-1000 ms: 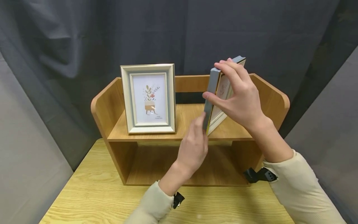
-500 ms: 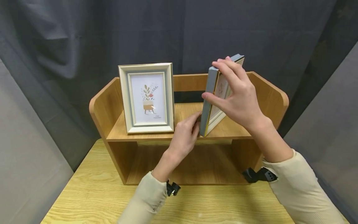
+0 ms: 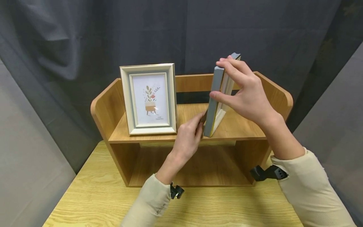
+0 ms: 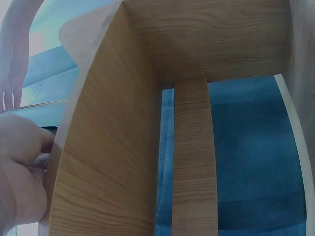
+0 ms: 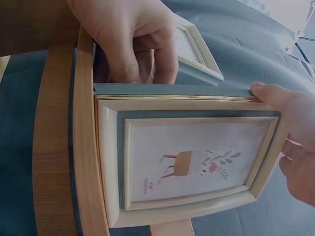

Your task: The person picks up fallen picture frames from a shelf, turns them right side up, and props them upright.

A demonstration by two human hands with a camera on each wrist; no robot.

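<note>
A grey and cream picture frame [image 3: 213, 104] stands nearly edge-on on the top board of a wooden shelf unit [image 3: 244, 130]. My right hand [image 3: 224, 82] grips it, fingers over its top corner and thumb on its grey side. My left hand [image 3: 199, 123] pinches the lower back of the frame, near the shelf's front edge. The right wrist view shows the frame's print [image 5: 192, 162] of a chair and flowers, with my left hand's fingers [image 5: 133, 59] curled on its back edge. A matching frame [image 3: 148, 99] stands upright to the left.
The shelf unit sits on a light wooden table [image 3: 96, 195] with a dark curtain behind. Its lower compartment [image 3: 204, 167] is open at the front. Raised side panels [image 3: 103, 104] close both ends of the top board.
My left hand rose from below the shelf edge to the frame's lower back. The right hand turned the frame more upright and edge-on, and slightly leftward.
</note>
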